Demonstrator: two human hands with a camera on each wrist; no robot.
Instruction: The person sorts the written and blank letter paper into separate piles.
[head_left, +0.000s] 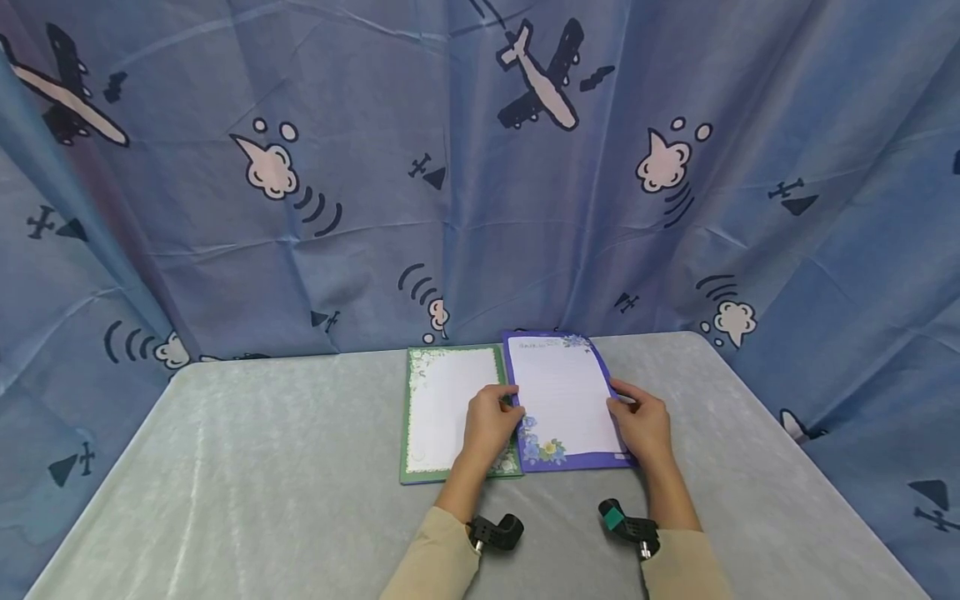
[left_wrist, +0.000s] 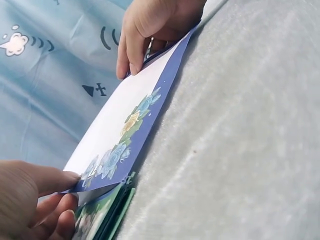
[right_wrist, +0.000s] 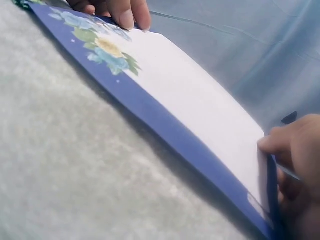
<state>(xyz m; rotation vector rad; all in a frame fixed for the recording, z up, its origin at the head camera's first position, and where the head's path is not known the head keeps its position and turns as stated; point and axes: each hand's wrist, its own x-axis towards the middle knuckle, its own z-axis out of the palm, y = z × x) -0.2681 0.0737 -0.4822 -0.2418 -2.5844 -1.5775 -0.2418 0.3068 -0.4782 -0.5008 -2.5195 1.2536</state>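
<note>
A sheet of purple-bordered stationery paper (head_left: 566, 400) with printed blue and yellow flowers lies between my two hands. Its left edge is pinched by my left hand (head_left: 489, 423), thumb on top and fingers beneath in the left wrist view. On the opposite side, my right hand (head_left: 643, 425) pinches the right edge, its thumb (right_wrist: 267, 144) over the paper. Green-bordered stationery paper (head_left: 442, 408) lies to the left, partly covered by my left hand and forearm. Its layered green edges (left_wrist: 120, 215) show below the purple sheet's corner in the left wrist view.
A pale grey cloth-covered table (head_left: 285, 467) spreads around the papers. Behind it hangs a blue curtain (head_left: 360, 192) printed with airplanes and clouds. Black camera mounts (head_left: 498, 532) are strapped at both wrists.
</note>
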